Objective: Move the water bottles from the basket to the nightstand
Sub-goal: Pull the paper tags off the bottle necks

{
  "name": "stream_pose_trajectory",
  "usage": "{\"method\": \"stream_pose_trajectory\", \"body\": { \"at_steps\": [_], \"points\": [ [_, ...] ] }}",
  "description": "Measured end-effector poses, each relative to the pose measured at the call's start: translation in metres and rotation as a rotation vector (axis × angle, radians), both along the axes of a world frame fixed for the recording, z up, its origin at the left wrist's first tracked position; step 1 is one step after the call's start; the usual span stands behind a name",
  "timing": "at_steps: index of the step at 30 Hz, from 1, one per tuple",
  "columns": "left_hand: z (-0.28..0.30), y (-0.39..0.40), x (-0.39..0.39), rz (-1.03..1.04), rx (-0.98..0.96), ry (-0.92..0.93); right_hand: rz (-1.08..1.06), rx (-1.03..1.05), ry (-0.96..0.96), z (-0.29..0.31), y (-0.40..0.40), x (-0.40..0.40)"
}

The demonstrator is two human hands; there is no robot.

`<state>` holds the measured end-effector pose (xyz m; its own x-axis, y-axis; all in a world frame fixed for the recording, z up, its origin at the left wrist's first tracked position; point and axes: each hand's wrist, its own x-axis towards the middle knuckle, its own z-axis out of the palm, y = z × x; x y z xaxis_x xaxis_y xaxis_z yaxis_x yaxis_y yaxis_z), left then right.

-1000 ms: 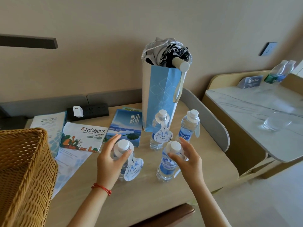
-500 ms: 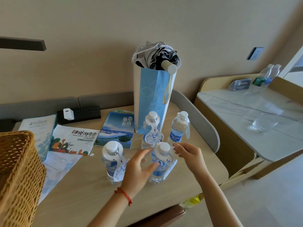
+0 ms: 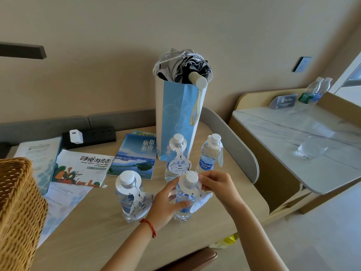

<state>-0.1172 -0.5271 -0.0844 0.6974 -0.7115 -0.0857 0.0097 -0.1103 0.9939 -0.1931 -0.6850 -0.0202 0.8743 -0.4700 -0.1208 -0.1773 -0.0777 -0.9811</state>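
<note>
Beige-walled room, pale wood surface (image 3: 224,218), left hand (image 3: 166,204) grip clamped round near water bottle (image 3: 183,207), clear, white cap, blue label, right hand (image 3: 218,182) pinching its paper neck tag (image 3: 201,200), three more bottles (image 3: 129,194) upright close by, wicker basket (image 3: 17,208) far left.

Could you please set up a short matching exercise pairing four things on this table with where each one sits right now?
Things:
1. folded umbrella
2. white charger
3. near right bottle
4. wicker basket

Places:
A. plugged into the black power strip
B. at the left edge of the table
C. sticking out of the tall blue gift bag
D. between the left hand and the right hand

Pairs: 1-C, 2-A, 3-D, 4-B
</note>
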Motion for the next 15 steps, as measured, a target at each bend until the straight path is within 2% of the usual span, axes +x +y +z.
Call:
{"method": "stream_pose_trajectory", "body": {
  "at_steps": [10,15],
  "points": [
    [-0.004,-0.001,0.001,-0.010,-0.006,-0.020,0.009,-0.035,-0.182,0.010,0.004,-0.001],
    [-0.005,-0.001,0.000,0.002,-0.026,-0.002,-0.091,-0.017,-0.173,0.005,-0.015,-0.016]
  ]
}}
